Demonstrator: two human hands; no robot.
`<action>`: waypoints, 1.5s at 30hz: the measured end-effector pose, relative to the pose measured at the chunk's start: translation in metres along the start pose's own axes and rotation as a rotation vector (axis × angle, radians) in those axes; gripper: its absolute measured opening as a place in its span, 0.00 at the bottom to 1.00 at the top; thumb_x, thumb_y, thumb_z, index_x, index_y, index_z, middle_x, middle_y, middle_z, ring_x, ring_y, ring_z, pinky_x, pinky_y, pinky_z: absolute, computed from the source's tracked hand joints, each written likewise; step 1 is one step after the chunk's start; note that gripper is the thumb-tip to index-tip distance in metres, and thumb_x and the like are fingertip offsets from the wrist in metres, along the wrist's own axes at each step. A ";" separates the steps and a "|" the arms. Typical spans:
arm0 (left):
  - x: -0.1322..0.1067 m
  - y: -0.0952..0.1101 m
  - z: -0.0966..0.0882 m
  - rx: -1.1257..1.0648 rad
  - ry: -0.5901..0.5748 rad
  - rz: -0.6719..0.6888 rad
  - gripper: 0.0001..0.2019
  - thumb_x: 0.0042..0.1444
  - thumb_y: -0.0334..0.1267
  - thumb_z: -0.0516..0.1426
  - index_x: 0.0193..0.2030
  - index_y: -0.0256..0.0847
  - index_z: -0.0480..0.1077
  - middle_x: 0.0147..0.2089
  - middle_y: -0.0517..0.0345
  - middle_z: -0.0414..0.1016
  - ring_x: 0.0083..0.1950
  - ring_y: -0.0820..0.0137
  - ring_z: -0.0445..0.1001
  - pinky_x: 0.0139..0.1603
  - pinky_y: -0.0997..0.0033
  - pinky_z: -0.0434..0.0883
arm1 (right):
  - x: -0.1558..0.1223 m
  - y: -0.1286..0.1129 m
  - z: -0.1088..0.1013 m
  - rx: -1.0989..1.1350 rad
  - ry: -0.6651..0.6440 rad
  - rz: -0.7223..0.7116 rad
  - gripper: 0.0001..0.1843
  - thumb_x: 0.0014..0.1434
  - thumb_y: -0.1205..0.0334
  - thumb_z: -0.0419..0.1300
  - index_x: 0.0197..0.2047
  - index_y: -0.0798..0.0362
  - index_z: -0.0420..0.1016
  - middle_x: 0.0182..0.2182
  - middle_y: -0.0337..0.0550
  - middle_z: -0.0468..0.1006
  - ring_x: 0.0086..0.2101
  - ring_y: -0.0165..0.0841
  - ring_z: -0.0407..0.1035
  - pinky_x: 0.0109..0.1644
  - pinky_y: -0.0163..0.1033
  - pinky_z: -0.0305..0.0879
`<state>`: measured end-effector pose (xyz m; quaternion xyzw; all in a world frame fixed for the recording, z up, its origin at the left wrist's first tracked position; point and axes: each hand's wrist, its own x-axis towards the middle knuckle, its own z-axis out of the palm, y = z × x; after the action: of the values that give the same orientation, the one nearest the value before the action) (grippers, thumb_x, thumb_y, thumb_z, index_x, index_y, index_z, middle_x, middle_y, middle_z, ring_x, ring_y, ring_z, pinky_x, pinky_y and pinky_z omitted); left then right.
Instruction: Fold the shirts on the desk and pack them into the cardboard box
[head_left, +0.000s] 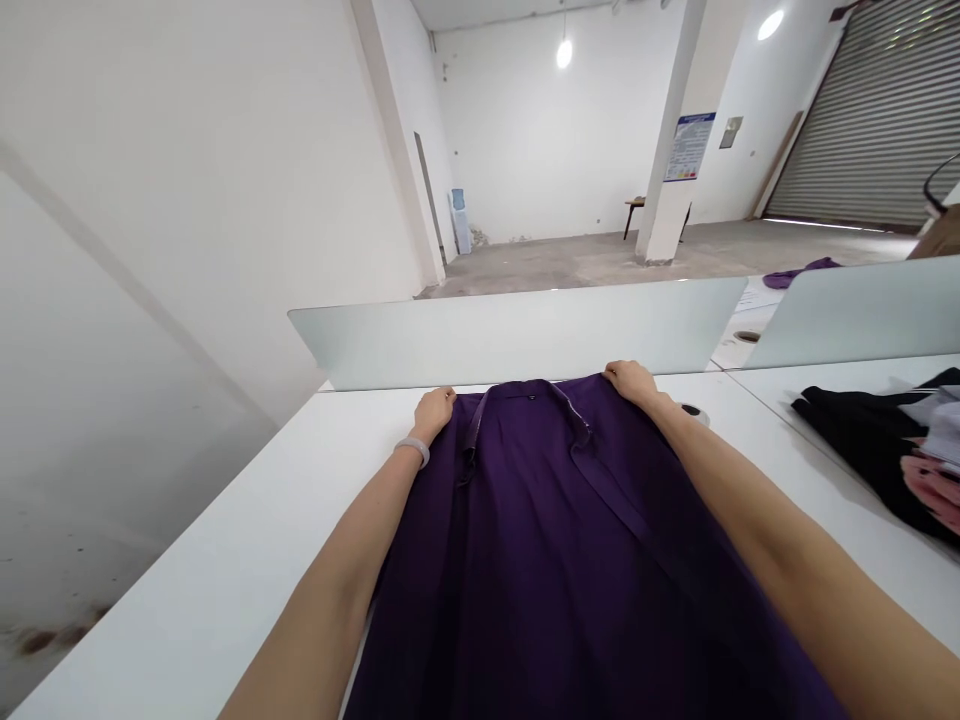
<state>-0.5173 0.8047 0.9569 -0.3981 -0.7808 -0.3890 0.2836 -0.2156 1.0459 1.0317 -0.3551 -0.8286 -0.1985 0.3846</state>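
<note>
Left hand sat curled at the top left corner of a dark purple garment, its fingers bent down over the edge and pinching the cloth, with a pale bangle around the wrist. Right hand was curled the same way on the top right corner, so both hands were closed on the fabric with 2 bare forearms reaching forward.

Garment lay flat and spread out on a white table, its waistband at the far end and its lower part running toward the person, past the near table edge and out of view. A narrow strap ran diagonally down across the cloth.

Just beyond the waistband stood a frosted glass divider. A round cable grommet sat just beside the right hand, partly covered by the arm. Off to the right, on the adjoining desk, lay a heap of black clothing with a pale and pink patterned piece on it. Farther back, past the divider, lay a small bundle of purple cloth.
</note>
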 end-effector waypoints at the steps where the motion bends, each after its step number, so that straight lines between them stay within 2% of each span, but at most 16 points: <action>1: 0.006 -0.001 0.003 0.009 0.002 -0.006 0.13 0.62 0.38 0.48 0.42 0.42 0.75 0.46 0.46 0.78 0.50 0.57 0.74 0.46 0.65 0.66 | 0.006 -0.002 0.004 -0.005 -0.003 0.011 0.20 0.67 0.55 0.47 0.47 0.54 0.78 0.44 0.56 0.78 0.43 0.41 0.72 0.43 0.39 0.63; 5: 0.025 -0.003 0.013 0.036 0.019 -0.032 0.13 0.63 0.38 0.48 0.44 0.43 0.74 0.48 0.46 0.78 0.51 0.58 0.74 0.47 0.64 0.67 | 0.022 -0.010 0.017 -0.024 0.007 0.048 0.21 0.68 0.55 0.46 0.49 0.55 0.76 0.45 0.59 0.76 0.45 0.43 0.72 0.45 0.42 0.64; 9: 0.032 -0.002 0.021 0.053 0.046 -0.034 0.14 0.64 0.38 0.47 0.45 0.41 0.74 0.48 0.43 0.77 0.51 0.57 0.73 0.49 0.62 0.67 | 0.020 -0.020 0.022 -0.034 0.032 0.066 0.20 0.68 0.59 0.46 0.49 0.58 0.75 0.45 0.62 0.76 0.45 0.46 0.71 0.45 0.44 0.64; 15: 0.001 0.000 0.011 0.052 0.129 0.009 0.19 0.66 0.42 0.46 0.57 0.39 0.68 0.57 0.40 0.68 0.60 0.52 0.64 0.57 0.55 0.63 | -0.028 -0.038 0.009 -0.025 0.128 -0.034 0.18 0.67 0.60 0.48 0.55 0.57 0.69 0.53 0.58 0.71 0.53 0.45 0.65 0.51 0.43 0.60; 18: -0.038 -0.007 -0.007 0.033 0.110 0.056 0.20 0.64 0.44 0.50 0.60 0.42 0.65 0.59 0.44 0.66 0.62 0.53 0.62 0.60 0.55 0.61 | -0.069 -0.049 -0.005 0.000 0.114 -0.151 0.14 0.66 0.61 0.48 0.47 0.55 0.71 0.44 0.51 0.77 0.45 0.39 0.70 0.45 0.38 0.59; 21: -0.095 -0.015 -0.033 -0.009 0.012 0.104 0.20 0.62 0.44 0.51 0.58 0.41 0.66 0.55 0.45 0.69 0.59 0.56 0.65 0.62 0.55 0.59 | -0.113 -0.069 -0.021 0.094 0.028 -0.286 0.11 0.64 0.61 0.50 0.38 0.53 0.72 0.32 0.44 0.77 0.33 0.34 0.70 0.36 0.35 0.56; 24: -0.166 -0.016 -0.057 -0.039 -0.092 0.101 0.23 0.60 0.51 0.51 0.57 0.42 0.67 0.51 0.46 0.71 0.56 0.56 0.69 0.59 0.56 0.62 | -0.157 -0.107 -0.033 0.224 -0.127 -0.482 0.08 0.61 0.64 0.53 0.33 0.53 0.72 0.29 0.41 0.76 0.29 0.30 0.68 0.34 0.34 0.53; 27: -0.236 -0.010 -0.070 0.024 -0.217 0.056 0.29 0.55 0.58 0.53 0.60 0.45 0.64 0.52 0.46 0.73 0.52 0.54 0.73 0.50 0.60 0.68 | -0.202 -0.152 -0.035 0.276 -0.299 -0.673 0.06 0.59 0.64 0.55 0.32 0.53 0.73 0.28 0.40 0.76 0.29 0.29 0.67 0.33 0.33 0.53; 29: -0.272 -0.008 -0.070 0.114 -0.274 0.014 0.31 0.53 0.55 0.56 0.62 0.47 0.61 0.52 0.46 0.74 0.51 0.52 0.74 0.47 0.60 0.69 | -0.232 -0.177 -0.030 0.269 -0.351 -0.731 0.06 0.58 0.62 0.57 0.32 0.52 0.73 0.29 0.40 0.77 0.30 0.30 0.68 0.33 0.33 0.52; 31: -0.293 -0.012 -0.068 0.139 -0.300 -0.002 0.29 0.55 0.45 0.55 0.64 0.47 0.59 0.53 0.47 0.75 0.52 0.52 0.74 0.47 0.60 0.69 | -0.258 -0.194 -0.021 0.249 -0.361 -0.747 0.06 0.58 0.60 0.58 0.32 0.52 0.73 0.31 0.41 0.77 0.31 0.31 0.69 0.33 0.34 0.51; 33: -0.297 -0.025 -0.070 0.040 -0.310 0.021 0.26 0.56 0.38 0.52 0.62 0.45 0.61 0.54 0.48 0.75 0.54 0.56 0.74 0.50 0.62 0.69 | -0.277 -0.199 -0.010 0.237 -0.323 -0.727 0.08 0.60 0.60 0.57 0.31 0.53 0.71 0.32 0.41 0.77 0.32 0.32 0.69 0.32 0.35 0.49; 36: -0.283 -0.062 -0.089 -0.174 -0.262 0.029 0.20 0.56 0.40 0.52 0.55 0.43 0.68 0.51 0.52 0.77 0.53 0.60 0.75 0.50 0.67 0.70 | -0.290 -0.195 0.004 0.267 -0.204 -0.698 0.09 0.63 0.61 0.52 0.33 0.53 0.70 0.34 0.42 0.76 0.32 0.30 0.69 0.33 0.35 0.49; 39: -0.265 -0.108 -0.117 -0.167 -0.205 -0.136 0.15 0.58 0.41 0.50 0.48 0.41 0.71 0.44 0.53 0.79 0.45 0.61 0.77 0.41 0.67 0.71 | -0.291 -0.187 0.012 0.307 -0.146 -0.720 0.10 0.65 0.62 0.51 0.33 0.54 0.69 0.33 0.41 0.75 0.31 0.29 0.67 0.34 0.35 0.48; 41: -0.262 -0.129 -0.132 -0.003 -0.043 -0.271 0.15 0.58 0.38 0.49 0.47 0.41 0.71 0.44 0.50 0.78 0.44 0.60 0.76 0.42 0.65 0.71 | -0.289 -0.185 0.014 0.330 -0.136 -0.726 0.10 0.64 0.62 0.51 0.32 0.54 0.69 0.32 0.40 0.74 0.30 0.28 0.65 0.33 0.35 0.47; 43: -0.270 -0.135 -0.137 0.134 0.105 -0.307 0.15 0.59 0.37 0.49 0.50 0.39 0.70 0.48 0.46 0.76 0.46 0.60 0.75 0.45 0.63 0.70 | -0.287 -0.184 0.015 0.356 -0.133 -0.718 0.10 0.64 0.62 0.52 0.30 0.54 0.68 0.30 0.39 0.74 0.29 0.27 0.64 0.33 0.35 0.46; 45: -0.286 -0.125 -0.132 0.140 0.104 -0.229 0.16 0.61 0.41 0.49 0.49 0.39 0.71 0.48 0.46 0.75 0.46 0.60 0.75 0.47 0.62 0.69 | -0.286 -0.185 0.016 0.376 -0.137 -0.710 0.11 0.63 0.62 0.53 0.29 0.54 0.68 0.29 0.39 0.73 0.29 0.27 0.63 0.32 0.35 0.45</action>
<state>-0.4557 0.5327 0.7645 -0.2651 -0.8306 -0.3835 0.3045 -0.2311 0.8072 0.7886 0.0174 -0.9452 -0.1400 0.2945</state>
